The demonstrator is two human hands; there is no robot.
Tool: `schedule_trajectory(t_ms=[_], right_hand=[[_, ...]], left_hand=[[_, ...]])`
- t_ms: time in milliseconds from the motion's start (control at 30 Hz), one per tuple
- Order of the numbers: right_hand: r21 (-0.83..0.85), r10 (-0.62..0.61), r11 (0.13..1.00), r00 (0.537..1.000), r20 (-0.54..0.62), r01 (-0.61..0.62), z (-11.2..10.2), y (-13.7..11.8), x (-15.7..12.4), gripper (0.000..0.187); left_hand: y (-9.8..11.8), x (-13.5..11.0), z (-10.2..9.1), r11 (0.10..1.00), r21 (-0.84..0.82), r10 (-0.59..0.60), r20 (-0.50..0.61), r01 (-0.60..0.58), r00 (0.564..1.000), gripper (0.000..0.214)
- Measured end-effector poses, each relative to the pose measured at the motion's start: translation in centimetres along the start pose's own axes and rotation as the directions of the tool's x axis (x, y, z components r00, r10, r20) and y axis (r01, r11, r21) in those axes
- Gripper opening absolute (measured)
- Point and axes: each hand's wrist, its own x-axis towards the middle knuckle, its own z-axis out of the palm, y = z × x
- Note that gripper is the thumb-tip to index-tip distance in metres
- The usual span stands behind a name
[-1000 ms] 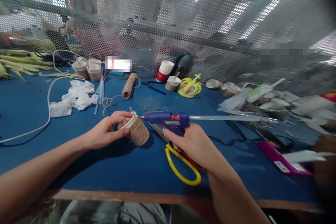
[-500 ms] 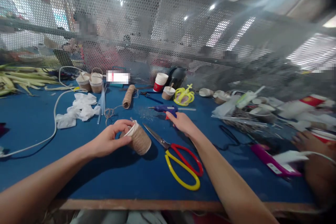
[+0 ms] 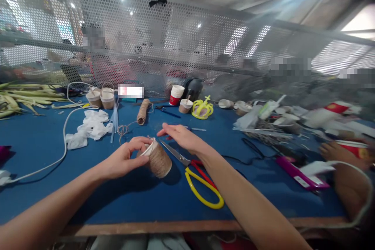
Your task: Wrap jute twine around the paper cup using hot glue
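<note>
My left hand [image 3: 130, 155] grips a paper cup wrapped in twine [image 3: 160, 161] by its white rim, thumb outside and fingers at the mouth. The cup is tilted, its base toward the right. With fingers stretched out and nothing visible in them, my right hand [image 3: 183, 137] hovers just above and right of the cup. Behind that hand lies the glue gun, mostly hidden; its clear glue stick [image 3: 197, 129] pokes out to the right. Scissors [image 3: 202, 187] with one yellow and one red handle lie on the table, partly under my right forearm.
A twine roll [image 3: 143, 112], white crumpled cloth [image 3: 90, 128] and clear glue sticks [image 3: 114, 121] lie farther back. Beyond stand red-white cups [image 3: 176, 94] and a yellow crown-shaped piece [image 3: 202, 108]. At right, another person's hand [image 3: 331, 154] is near a purple device [image 3: 301, 174].
My right hand has let go of the glue gun and moved left toward the cup. My left hand still holds the cup, at nearly the same tilt.
</note>
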Motion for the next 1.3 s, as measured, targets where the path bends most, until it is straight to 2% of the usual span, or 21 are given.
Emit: schedule_trajectory(t_ms=[167, 267, 367, 533, 767, 867, 1100, 1300], right_hand=[[0.252, -0.085, 0.967, 0.977, 0.197, 0.033, 2.4, -1.5, -0.2, 0.065], [0.352, -0.104, 0.936, 0.960, 0.259, 0.007, 2.8, -1.4, -0.1, 0.059], [0.445, -0.111, 0.895, 0.957, 0.268, -0.021, 3.0, -1.0, -0.3, 0.049], [0.571, -0.093, 0.817, 0.962, 0.258, -0.074, 3.2, -0.8, -0.9, 0.047], [0.616, -0.063, 0.775, 0.954, 0.293, -0.139, 3.3, -0.8, -1.2, 0.045], [0.627, -0.063, 0.764, 0.949, 0.308, -0.153, 3.2, -0.8, -1.3, 0.039], [0.685, -0.087, 0.718, 0.961, 0.264, -0.123, 3.3, -1.2, -1.9, 0.021], [0.756, -0.054, 0.654, 0.996, 0.069, -0.017, 2.8, -1.3, -2.8, 0.018]], left_hand=[[0.7, -0.3, 0.0, 0.997, 0.034, 0.063, 0.097, -0.067, 0.993, 0.020], [1.3, -0.4, -0.1, 0.990, 0.090, 0.098, 0.137, -0.111, 0.986, 0.019], [1.6, -0.4, -0.3, 0.978, 0.146, 0.129, 0.138, -0.149, 0.982, 0.018], [1.8, -0.4, -0.5, 0.980, 0.147, 0.117, 0.141, -0.138, 0.983, 0.017], [2.2, -0.5, -0.4, 0.980, 0.175, 0.063, 0.168, -0.093, 0.984, 0.018], [2.4, -0.5, -0.4, 0.976, 0.198, 0.050, 0.175, -0.085, 0.983, 0.020], [1.6, -0.3, -0.8, 0.982, 0.178, 0.030, 0.174, -0.062, 0.984, 0.019], [1.0, -0.2, -0.9, 0.998, 0.037, 0.039, 0.176, -0.046, 0.984, 0.018]])
